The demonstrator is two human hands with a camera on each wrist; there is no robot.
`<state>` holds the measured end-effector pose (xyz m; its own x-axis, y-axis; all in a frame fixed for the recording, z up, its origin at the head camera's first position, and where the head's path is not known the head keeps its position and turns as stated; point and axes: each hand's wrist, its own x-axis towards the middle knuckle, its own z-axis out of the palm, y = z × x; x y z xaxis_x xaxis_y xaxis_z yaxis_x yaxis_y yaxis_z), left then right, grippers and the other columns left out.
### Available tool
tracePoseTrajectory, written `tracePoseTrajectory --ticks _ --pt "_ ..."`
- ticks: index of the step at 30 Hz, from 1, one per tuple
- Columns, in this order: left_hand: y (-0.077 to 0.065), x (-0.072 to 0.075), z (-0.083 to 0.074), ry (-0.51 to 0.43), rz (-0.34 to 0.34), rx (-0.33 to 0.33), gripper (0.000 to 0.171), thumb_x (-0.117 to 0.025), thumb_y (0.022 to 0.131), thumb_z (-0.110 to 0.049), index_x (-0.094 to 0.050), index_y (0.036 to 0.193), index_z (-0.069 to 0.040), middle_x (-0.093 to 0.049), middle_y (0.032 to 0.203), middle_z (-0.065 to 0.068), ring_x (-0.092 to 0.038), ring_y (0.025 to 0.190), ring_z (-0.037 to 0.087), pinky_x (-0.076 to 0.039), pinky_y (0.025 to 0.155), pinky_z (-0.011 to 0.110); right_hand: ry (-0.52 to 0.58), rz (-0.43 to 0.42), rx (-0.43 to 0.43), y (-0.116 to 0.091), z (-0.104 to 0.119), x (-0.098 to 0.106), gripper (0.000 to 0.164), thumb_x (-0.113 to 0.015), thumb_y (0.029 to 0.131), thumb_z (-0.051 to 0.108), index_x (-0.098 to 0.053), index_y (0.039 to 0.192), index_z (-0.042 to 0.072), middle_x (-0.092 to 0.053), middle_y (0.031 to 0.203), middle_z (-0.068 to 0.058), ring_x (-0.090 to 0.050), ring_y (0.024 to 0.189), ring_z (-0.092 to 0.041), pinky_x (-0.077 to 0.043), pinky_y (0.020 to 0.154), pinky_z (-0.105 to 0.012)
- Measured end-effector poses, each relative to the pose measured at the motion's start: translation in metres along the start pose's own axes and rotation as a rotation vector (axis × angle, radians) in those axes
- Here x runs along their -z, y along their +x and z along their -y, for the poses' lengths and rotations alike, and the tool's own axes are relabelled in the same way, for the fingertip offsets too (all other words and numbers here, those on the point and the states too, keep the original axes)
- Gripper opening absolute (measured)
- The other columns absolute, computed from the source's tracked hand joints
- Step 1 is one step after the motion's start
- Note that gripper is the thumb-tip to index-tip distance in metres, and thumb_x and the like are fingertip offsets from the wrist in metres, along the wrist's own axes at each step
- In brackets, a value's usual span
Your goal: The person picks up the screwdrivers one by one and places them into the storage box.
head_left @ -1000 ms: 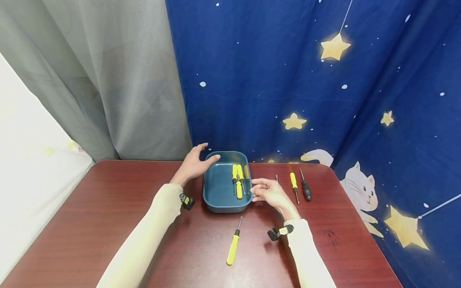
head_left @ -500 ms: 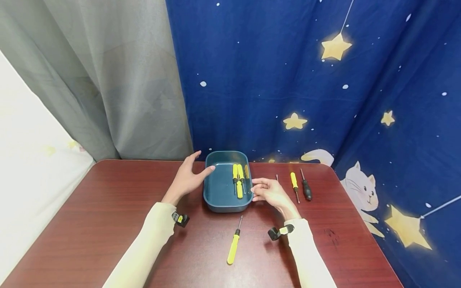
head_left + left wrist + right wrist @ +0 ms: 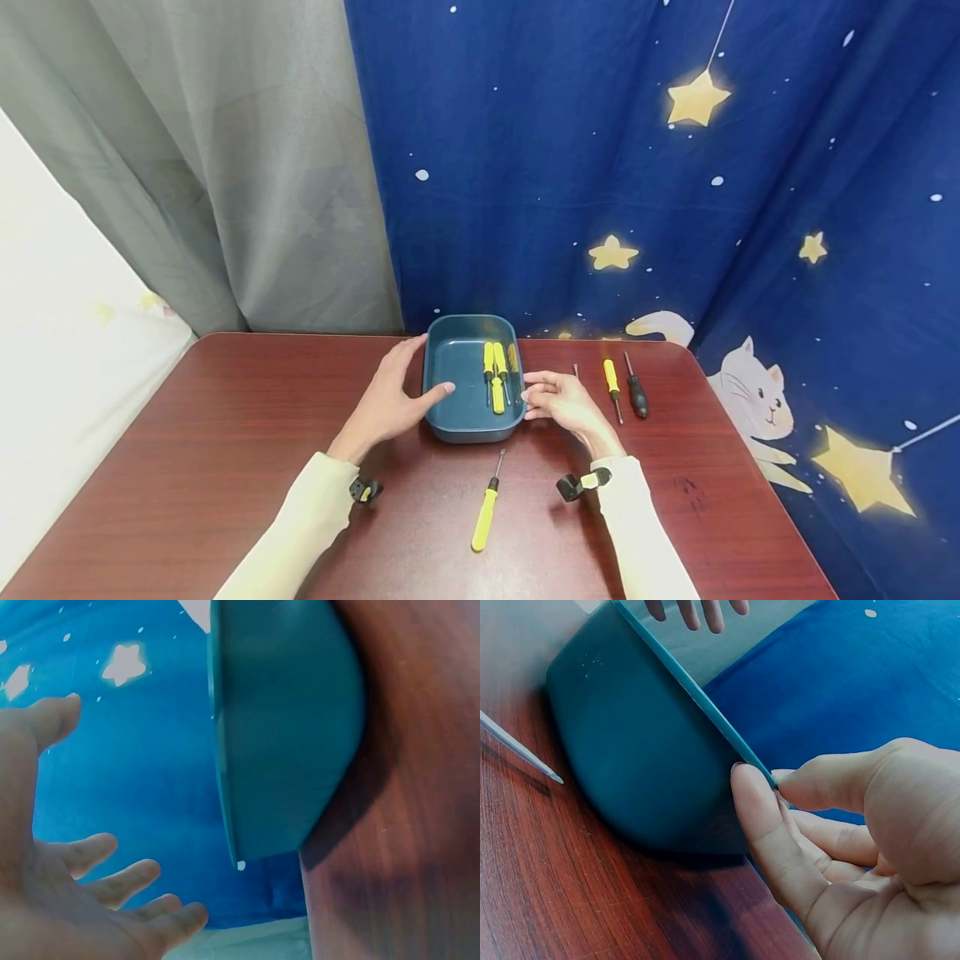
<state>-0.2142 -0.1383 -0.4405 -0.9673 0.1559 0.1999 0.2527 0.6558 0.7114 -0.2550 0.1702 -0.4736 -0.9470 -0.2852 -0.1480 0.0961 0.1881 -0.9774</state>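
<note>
A dark teal plastic box [image 3: 456, 379] stands at the table's back edge. Several yellow-handled screwdrivers [image 3: 498, 396] lie in its right half. My right hand [image 3: 566, 404] pinches the box's right rim; in the right wrist view the thumb and index finger [image 3: 757, 799] meet over that rim. On the other side, my left hand [image 3: 386, 402] hovers with spread fingers, its thumb overlapping the left rim in the head view. The left wrist view shows these fingers apart from the box wall [image 3: 289, 742]. Between my forearms lies another yellow screwdriver [image 3: 486, 512], its tip toward the box.
Right of my right hand lie a yellow screwdriver [image 3: 612, 387] and a black-handled one [image 3: 637, 396]. A metal shaft tip [image 3: 576, 369] shows behind the hand. Blue and grey curtains [image 3: 300, 208] hang right behind the red-brown table [image 3: 262, 433].
My left hand has moved from above the box's back left corner toward me along its left side. The right hand keeps its grip on the rim; the box and screwdrivers stay put.
</note>
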Motion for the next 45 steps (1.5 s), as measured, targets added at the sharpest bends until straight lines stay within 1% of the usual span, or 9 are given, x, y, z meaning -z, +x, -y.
tracePoseTrajectory --ticks 4,7,14,19,24,28,34,39,45 --pt "-0.009 -0.005 -0.003 0.04 0.017 -0.068 0.095 -0.073 0.087 -0.061 -0.028 0.162 -0.024 -0.027 0.169 0.006 -0.019 0.158 0.034 -0.028 0.122 0.064 0.005 -0.001 0.002 0.0 0.001 -0.001 0.043 -0.061 0.097 -0.001 -0.054 0.139 -0.009 -0.069 0.112 -0.03 -0.072 0.076 -0.018 -0.064 0.079 -0.038" --pt "-0.015 -0.01 -0.006 0.088 0.024 -0.112 0.096 -0.074 0.086 -0.063 -0.028 0.162 -0.026 -0.025 0.169 0.006 -0.017 0.159 0.034 -0.031 0.121 0.063 0.01 -0.003 0.003 0.0 0.0 -0.001 0.043 -0.061 0.097 -0.001 -0.054 0.138 -0.01 -0.069 0.111 -0.03 -0.071 0.076 -0.018 -0.064 0.077 -0.036" --pt "-0.03 -0.02 -0.012 0.172 0.04 -0.17 0.098 -0.072 0.083 -0.068 -0.027 0.162 -0.032 -0.023 0.17 0.003 -0.015 0.16 0.032 -0.039 0.117 0.061 0.021 0.001 0.004 0.003 -0.005 -0.001 0.043 -0.061 0.096 -0.002 -0.054 0.138 -0.011 -0.07 0.109 -0.029 -0.071 0.074 -0.016 -0.064 0.074 -0.033" --pt "-0.038 -0.027 -0.015 0.21 0.049 -0.205 0.099 -0.072 0.082 -0.071 -0.025 0.162 -0.037 -0.022 0.17 -0.005 -0.014 0.16 0.027 -0.043 0.116 0.058 0.005 0.0 0.013 0.003 -0.006 -0.001 0.042 -0.06 0.097 -0.003 -0.053 0.138 -0.012 -0.071 0.107 -0.026 -0.071 0.074 -0.016 -0.064 0.075 -0.034" --pt "-0.048 -0.034 -0.018 0.248 0.058 -0.269 0.099 -0.073 0.082 -0.07 -0.024 0.162 -0.037 -0.025 0.169 -0.006 -0.016 0.16 0.025 -0.044 0.116 0.054 0.005 -0.017 0.005 0.003 -0.005 -0.002 0.041 -0.061 0.096 -0.002 -0.056 0.137 -0.01 -0.071 0.108 -0.027 -0.072 0.074 -0.017 -0.064 0.074 -0.034" --pt "-0.058 -0.039 -0.021 0.27 0.095 -0.3 0.099 -0.074 0.083 -0.067 -0.024 0.162 -0.038 -0.024 0.17 -0.006 -0.018 0.16 0.025 -0.046 0.114 0.053 0.007 -0.01 0.011 0.002 -0.004 -0.002 0.042 -0.061 0.096 -0.002 -0.055 0.137 -0.01 -0.07 0.109 -0.03 -0.072 0.074 -0.016 -0.064 0.074 -0.034" --pt "-0.068 -0.046 -0.023 0.273 0.13 -0.382 0.093 -0.076 0.084 -0.061 -0.032 0.161 -0.031 -0.029 0.168 -0.004 -0.024 0.158 0.025 -0.049 0.112 0.048 0.016 -0.016 0.005 0.001 -0.003 -0.002 0.042 -0.062 0.096 -0.003 -0.056 0.136 -0.009 -0.072 0.105 -0.024 -0.071 0.073 -0.017 -0.064 0.074 -0.034" --pt "-0.075 -0.053 -0.026 0.289 0.11 -0.466 0.087 -0.078 0.084 -0.057 -0.044 0.156 -0.021 -0.037 0.164 -0.004 -0.032 0.155 0.024 -0.051 0.11 0.043 0.008 -0.01 0.012 0.0 -0.004 -0.001 0.041 -0.061 0.096 -0.002 -0.055 0.137 -0.01 -0.071 0.106 -0.025 -0.072 0.074 -0.017 -0.064 0.074 -0.034" --pt "-0.083 -0.06 -0.033 0.269 0.076 -0.557 0.069 -0.08 0.086 -0.045 -0.056 0.145 -0.018 -0.053 0.149 -0.002 -0.047 0.143 0.019 -0.053 0.106 0.036 0.001 -0.006 0.012 0.001 -0.004 0.0 0.042 -0.063 0.096 0.0 -0.056 0.137 -0.009 -0.07 0.11 -0.029 -0.072 0.075 -0.016 -0.065 0.077 -0.037"
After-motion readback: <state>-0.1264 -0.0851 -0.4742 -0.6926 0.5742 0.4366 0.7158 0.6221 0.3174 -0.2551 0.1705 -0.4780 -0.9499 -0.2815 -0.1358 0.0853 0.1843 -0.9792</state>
